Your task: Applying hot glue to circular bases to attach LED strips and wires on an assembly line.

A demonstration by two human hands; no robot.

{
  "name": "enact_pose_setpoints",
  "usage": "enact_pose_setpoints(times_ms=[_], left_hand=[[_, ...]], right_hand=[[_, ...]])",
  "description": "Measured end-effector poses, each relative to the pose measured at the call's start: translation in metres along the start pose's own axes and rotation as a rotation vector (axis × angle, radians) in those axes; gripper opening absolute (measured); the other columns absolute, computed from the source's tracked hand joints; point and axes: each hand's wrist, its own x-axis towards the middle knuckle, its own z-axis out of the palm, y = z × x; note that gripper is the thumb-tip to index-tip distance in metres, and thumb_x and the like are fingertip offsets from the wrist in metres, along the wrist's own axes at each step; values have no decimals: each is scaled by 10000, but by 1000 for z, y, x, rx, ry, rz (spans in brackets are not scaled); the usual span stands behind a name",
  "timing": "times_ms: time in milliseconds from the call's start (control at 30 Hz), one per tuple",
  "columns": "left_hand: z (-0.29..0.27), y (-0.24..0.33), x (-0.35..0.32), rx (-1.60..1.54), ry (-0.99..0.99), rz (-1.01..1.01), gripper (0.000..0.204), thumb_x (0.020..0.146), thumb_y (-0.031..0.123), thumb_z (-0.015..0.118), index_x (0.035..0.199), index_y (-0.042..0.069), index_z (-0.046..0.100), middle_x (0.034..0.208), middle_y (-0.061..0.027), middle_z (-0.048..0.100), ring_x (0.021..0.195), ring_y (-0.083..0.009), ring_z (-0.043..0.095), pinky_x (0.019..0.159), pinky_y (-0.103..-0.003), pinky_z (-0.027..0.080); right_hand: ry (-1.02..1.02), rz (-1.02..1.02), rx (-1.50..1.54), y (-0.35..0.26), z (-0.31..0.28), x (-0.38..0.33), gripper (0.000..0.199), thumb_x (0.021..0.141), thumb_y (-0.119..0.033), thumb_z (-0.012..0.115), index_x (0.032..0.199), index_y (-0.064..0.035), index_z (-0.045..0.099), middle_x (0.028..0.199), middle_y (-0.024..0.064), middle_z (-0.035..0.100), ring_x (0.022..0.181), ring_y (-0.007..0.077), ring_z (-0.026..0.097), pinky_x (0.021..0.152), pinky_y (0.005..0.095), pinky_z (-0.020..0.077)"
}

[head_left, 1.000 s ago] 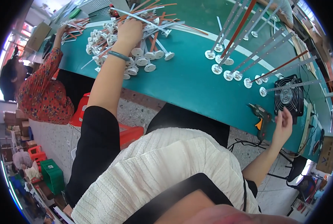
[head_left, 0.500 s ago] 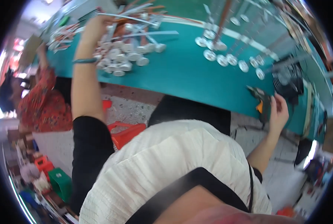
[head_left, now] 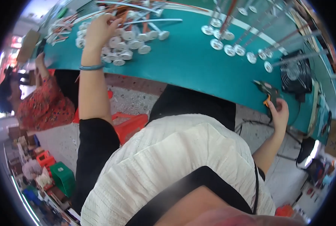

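My left hand (head_left: 101, 31) is over a pile of white round discs with thin orange, white and clear strips (head_left: 128, 44) on the table. Its fingers are curled, thumb and forefinger close together among the strips; what they hold, if anything, cannot be made out. At the right, my right hand (head_left: 280, 112) is closed around the handle of a dark glue gun (head_left: 268, 89) with an orange trigger, lying at the table's near edge. Its nozzle points to the far left.
The green table (head_left: 190, 66) also bears several upright stems on white round bases (head_left: 230, 49) and a black fan (head_left: 296, 71). Another bundle of strips (head_left: 60, 30) lies far left, near a seated person in a red patterned garment (head_left: 47, 103). A red stool (head_left: 128, 126) stands below.
My left hand has drawn back toward me over the pile, its fingers now showing. My right hand has moved in and closed on the glue gun's handle. The whole view has shifted slightly.
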Motion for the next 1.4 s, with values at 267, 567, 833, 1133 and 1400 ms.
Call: enact_pose_setpoints(times_ms=[267, 567, 833, 1133, 1400], left_hand=[[16, -42, 41, 672, -119, 89, 294, 918, 337, 574, 1022, 88, 691, 931, -197, 698, 902, -400, 670, 757, -517, 523], [-8, 136, -44, -93, -153, 447, 176, 844, 27, 642, 1008, 74, 685, 891, -105, 692, 795, -289, 659, 696, -359, 514], [43, 240, -85, -129, -520, 997, 99, 776, 120, 613, 872, 101, 598, 743, -47, 568, 758, -238, 585, 704, -360, 441], [41, 238, -106, -400, -162, 1027, 210, 751, 132, 759, 948, 89, 700, 851, -32, 647, 766, -218, 586, 681, -349, 448], [80, 215, -136, -988, -511, 136, 112, 809, 45, 743, 907, 8, 704, 885, -76, 689, 807, -203, 640, 733, -299, 496]], right_hand=[[-176, 203, 353, -14, -2, 6, 397, 769, -86, 829, 1079, 51, 623, 945, 65, 681, 840, 107, 621, 749, 228, 486], [-163, 175, 1031, -32, -1, -31, 357, 808, -93, 714, 1111, 29, 569, 962, 115, 629, 782, 187, 633, 696, 315, 531], [-427, 99, 1502, -134, 84, -60, 555, 892, -107, 639, 1371, 10, 386, 1213, 234, 593, 1062, 371, 655, 832, 438, 568], [-498, 89, 1311, -139, 83, -57, 776, 703, 5, 782, 1369, 2, 384, 1172, 188, 604, 1016, 327, 675, 872, 428, 579], [-551, 100, 1415, -142, 93, -61, 745, 736, -33, 783, 1363, 10, 382, 1188, 191, 595, 1043, 326, 665, 885, 438, 578]])
